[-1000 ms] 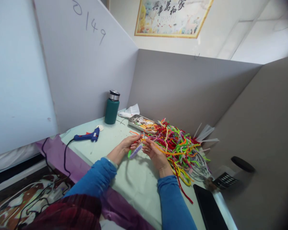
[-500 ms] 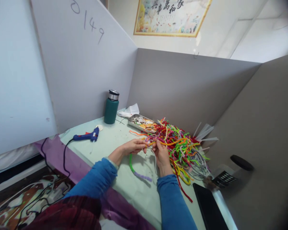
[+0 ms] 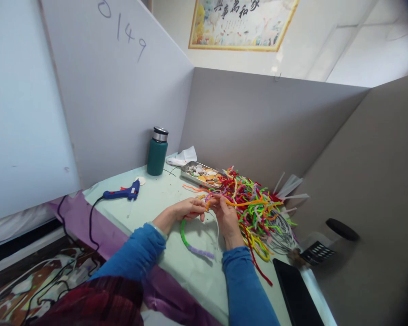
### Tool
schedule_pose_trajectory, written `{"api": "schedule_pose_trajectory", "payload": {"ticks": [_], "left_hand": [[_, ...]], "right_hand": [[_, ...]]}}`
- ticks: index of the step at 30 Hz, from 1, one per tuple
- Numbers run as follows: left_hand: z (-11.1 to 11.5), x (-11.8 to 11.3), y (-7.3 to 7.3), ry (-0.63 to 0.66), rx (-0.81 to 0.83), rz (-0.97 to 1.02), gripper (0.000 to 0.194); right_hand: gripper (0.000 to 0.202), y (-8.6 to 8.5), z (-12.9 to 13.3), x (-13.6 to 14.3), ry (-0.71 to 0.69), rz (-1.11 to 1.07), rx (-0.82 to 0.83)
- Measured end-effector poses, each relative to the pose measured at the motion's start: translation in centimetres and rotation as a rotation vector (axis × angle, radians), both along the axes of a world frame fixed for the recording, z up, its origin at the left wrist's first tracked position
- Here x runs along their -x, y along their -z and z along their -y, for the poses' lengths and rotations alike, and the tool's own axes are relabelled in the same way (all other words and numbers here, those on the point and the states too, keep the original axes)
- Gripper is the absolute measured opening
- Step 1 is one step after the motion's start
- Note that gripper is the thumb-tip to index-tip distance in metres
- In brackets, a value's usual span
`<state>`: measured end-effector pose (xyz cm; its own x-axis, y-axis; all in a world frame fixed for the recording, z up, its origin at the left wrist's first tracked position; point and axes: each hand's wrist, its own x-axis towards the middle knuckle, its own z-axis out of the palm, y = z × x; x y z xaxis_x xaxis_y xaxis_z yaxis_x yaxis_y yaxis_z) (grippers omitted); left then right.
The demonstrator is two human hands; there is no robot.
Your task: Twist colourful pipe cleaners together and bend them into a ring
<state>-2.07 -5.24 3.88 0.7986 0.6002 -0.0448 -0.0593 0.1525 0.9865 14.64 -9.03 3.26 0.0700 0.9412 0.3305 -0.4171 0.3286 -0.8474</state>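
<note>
Over the table my left hand (image 3: 190, 209) is closed in a pinch on a cord wrapped in coloured pipe cleaner. Its wrapped part (image 3: 184, 235), green and then pale purple, curves down below the palm. My right hand (image 3: 226, 216) pinches an orange pipe cleaner (image 3: 248, 203) close to the left fingertips, and the long end runs off to the right over the pile. From between the hands a thin pale cord (image 3: 218, 231) hangs down. Fingers hide the spot where the orange piece meets the cord.
A tangled heap of pipe cleaners (image 3: 255, 199) lies beyond my right hand. Behind stands a metal tray (image 3: 204, 180) of small discs. A green bottle (image 3: 157, 156) and a corded blue glue gun (image 3: 122, 194) are at left. Grey panels (image 3: 258, 122) enclose the table. A black slab (image 3: 295, 290) lies right.
My right fingers have shifted slightly up and left, closer to the left fingertips, with the orange pipe cleaner. The hanging cord and its wrapped end have swung a little left.
</note>
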Motion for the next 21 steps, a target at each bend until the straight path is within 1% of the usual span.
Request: {"api": "schedule_pose_trajectory", "payload": {"ticks": [5, 11, 14, 17, 21], "left_hand": [[-0.16, 0.00, 0.23, -0.015, -0.021, 0.020, 0.030], [-0.38, -0.16, 0.32, -0.105, -0.030, -0.028, 0.029], [-0.58, -0.18, 0.52, -0.116, -0.028, -0.036, 0.029], [-0.74, -0.20, 0.77, -0.114, -0.030, -0.051, 0.030], [-0.71, -0.28, 0.86, -0.147, -0.054, -0.061, 0.029]], "right_hand": [[0.024, -0.23, 0.29, 0.24, 0.003, -0.004, -0.033], [0.017, -0.04, 0.26, 0.05, 0.052, -0.061, -0.025], [0.016, 0.08, 0.23, -0.03, 0.067, -0.068, -0.026], [0.018, 0.07, 0.33, 0.04, 0.065, -0.021, -0.038], [0.018, -0.02, 0.58, 0.28, 0.031, 0.110, -0.097]]}}
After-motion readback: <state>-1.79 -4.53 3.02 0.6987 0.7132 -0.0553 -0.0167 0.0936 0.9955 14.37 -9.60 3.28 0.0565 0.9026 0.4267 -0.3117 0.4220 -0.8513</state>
